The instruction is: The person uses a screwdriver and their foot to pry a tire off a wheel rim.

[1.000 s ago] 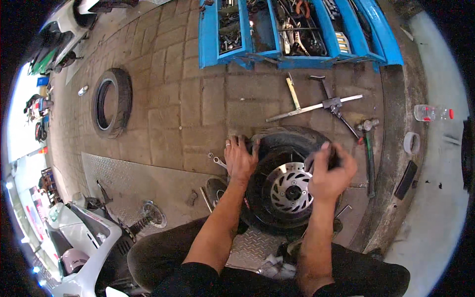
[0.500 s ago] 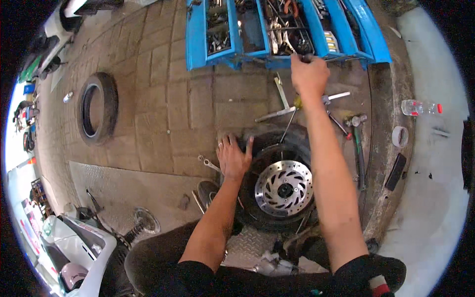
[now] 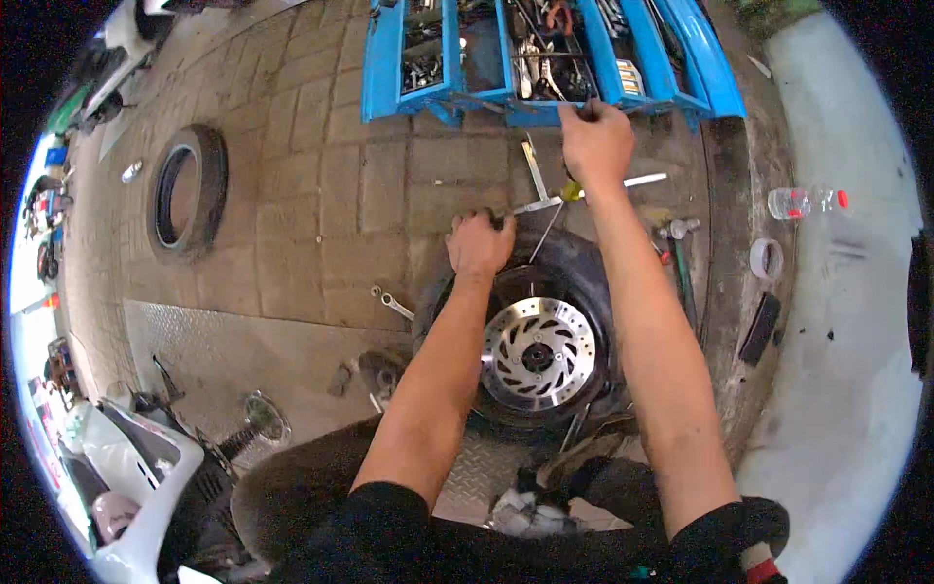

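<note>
My right hand [image 3: 597, 146] is closed at the near edge of the blue toolbox [image 3: 484, 98]. Whatever its fingers grip is hidden. Past the far left edge of the wheel's black tyre [image 3: 574, 268], my left hand [image 3: 480, 243] hangs with bent fingers and the thumb apart; nothing shows in it. The wheel lies flat before me, with a silver brake disc [image 3: 567, 365] facing up. Between my hands, a screwdriver with a yellow handle [image 3: 571, 191] points toward the tyre. Beside it are a T-shaped metal tool [image 3: 535, 170] and a silver bar [image 3: 645, 179].
A hammer [image 3: 679, 229] lies right of the tyre, a spanner [image 3: 394, 304] to its left. Another tyre [image 3: 212, 195] is on the paving at left. Along the right ledge are a plastic bottle [image 3: 790, 203], a tape roll [image 3: 766, 260] and a black block [image 3: 759, 328].
My left hand has moved forward from the tyre's left side, its spread fingers now bent. My right hand stays at the toolbox edge. The whole view has shifted slightly.
</note>
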Tool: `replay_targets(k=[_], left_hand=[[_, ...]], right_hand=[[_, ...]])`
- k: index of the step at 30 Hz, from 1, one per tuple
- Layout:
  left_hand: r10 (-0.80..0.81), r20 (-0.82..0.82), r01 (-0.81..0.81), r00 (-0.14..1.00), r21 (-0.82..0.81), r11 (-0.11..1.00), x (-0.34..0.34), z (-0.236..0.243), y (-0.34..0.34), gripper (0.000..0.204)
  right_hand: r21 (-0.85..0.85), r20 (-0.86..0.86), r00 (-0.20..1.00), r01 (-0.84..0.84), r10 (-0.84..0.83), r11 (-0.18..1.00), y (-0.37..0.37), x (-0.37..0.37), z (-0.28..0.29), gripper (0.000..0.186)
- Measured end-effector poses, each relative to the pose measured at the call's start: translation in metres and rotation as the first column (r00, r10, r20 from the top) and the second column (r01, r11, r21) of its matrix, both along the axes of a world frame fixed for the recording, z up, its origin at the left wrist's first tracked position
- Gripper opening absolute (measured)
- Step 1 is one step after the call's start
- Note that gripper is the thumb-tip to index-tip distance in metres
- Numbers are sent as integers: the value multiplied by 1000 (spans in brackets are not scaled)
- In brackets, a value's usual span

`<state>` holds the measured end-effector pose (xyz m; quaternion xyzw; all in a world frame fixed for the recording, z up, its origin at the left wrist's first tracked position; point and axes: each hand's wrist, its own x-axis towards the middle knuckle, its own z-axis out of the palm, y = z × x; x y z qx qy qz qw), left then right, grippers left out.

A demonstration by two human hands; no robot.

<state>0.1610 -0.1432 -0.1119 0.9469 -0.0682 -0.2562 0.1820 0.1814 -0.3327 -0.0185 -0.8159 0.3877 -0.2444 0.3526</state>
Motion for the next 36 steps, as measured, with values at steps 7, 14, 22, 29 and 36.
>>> replay_targets(k=[7, 14, 22, 29, 36], left_hand=[[25, 115, -36, 993, 91, 995, 3, 12, 4, 56], [-10, 236, -7, 972, 69, 998, -13, -28, 9, 52], [-44, 106, 35, 993, 81, 996, -1, -26, -1, 43], [4, 125, 6, 992, -78, 997, -5, -17, 10, 53], [41, 126, -20, 991, -167, 986, -1, -5, -4, 57]], right_hand=[[642, 319, 924, -376, 214, 668, 45, -99, 45, 38], [629, 148, 985, -165, 91, 760, 106, -149, 58, 31], [538, 158, 949, 148, -271, 830, 116, -186, 38, 31], [382, 77, 974, 167, -212, 909, 125, -197, 47, 38], [506, -9, 969, 218, -248, 835, 132, -146, 80, 37]])
